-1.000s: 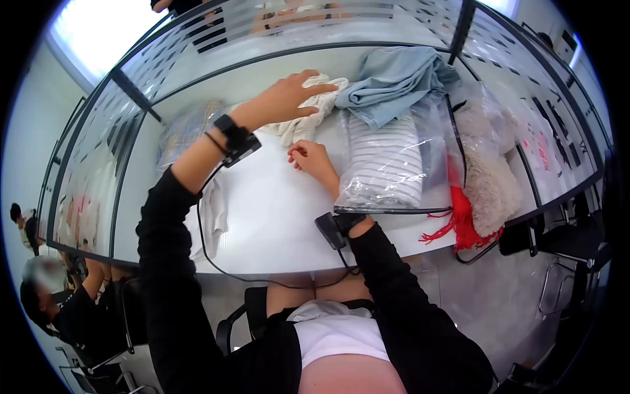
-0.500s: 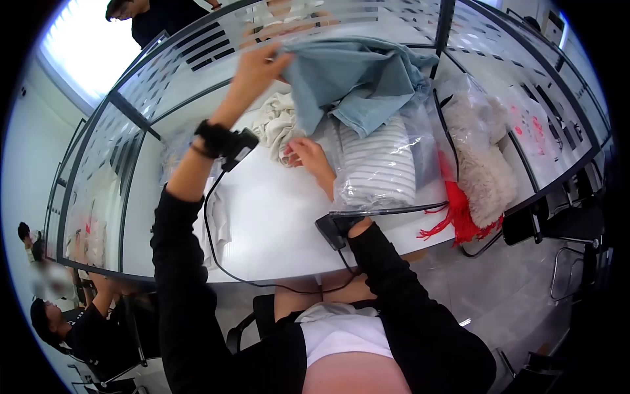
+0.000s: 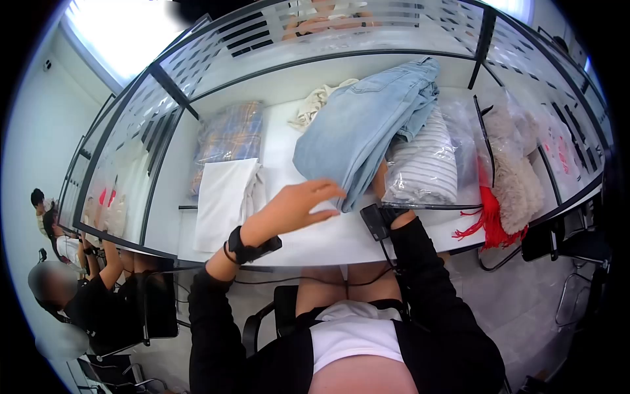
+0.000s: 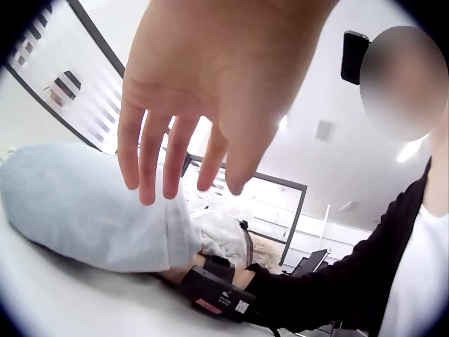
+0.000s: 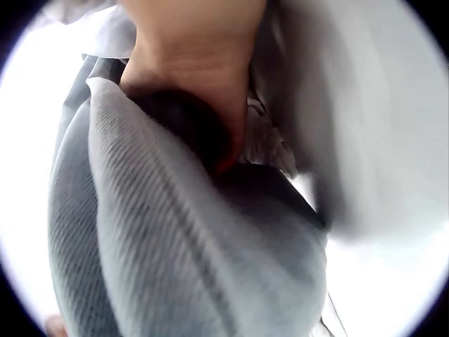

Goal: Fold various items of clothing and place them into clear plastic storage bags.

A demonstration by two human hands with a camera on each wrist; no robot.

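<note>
Light blue jeans (image 3: 357, 121) lie folded lengthwise on the white table, one end towards the person. My left hand (image 3: 292, 207) is over their near end, its fingers extended and spread with nothing held, as the left wrist view also shows. The jeans cover most of my right hand (image 5: 196, 60); in the right wrist view it reaches in among the denim folds, fingers hidden, so I cannot tell whether it grips the cloth. A cream knitted garment (image 3: 315, 105) sticks out from behind the jeans. To their right is a striped garment (image 3: 423, 164) in a clear bag.
On the left are a folded white cloth (image 3: 226, 197) and a bagged plaid garment (image 3: 230, 131). At the right lie a beige furry item (image 3: 515, 187) and a red fringed scarf (image 3: 489, 217). A dark-framed partition (image 3: 485, 46) encloses the table's back and sides.
My left hand reached to the jeans, lifted them off the striped bag and brought them left across the table. It has since let go and come nearer. The jeans now cover my right hand.
</note>
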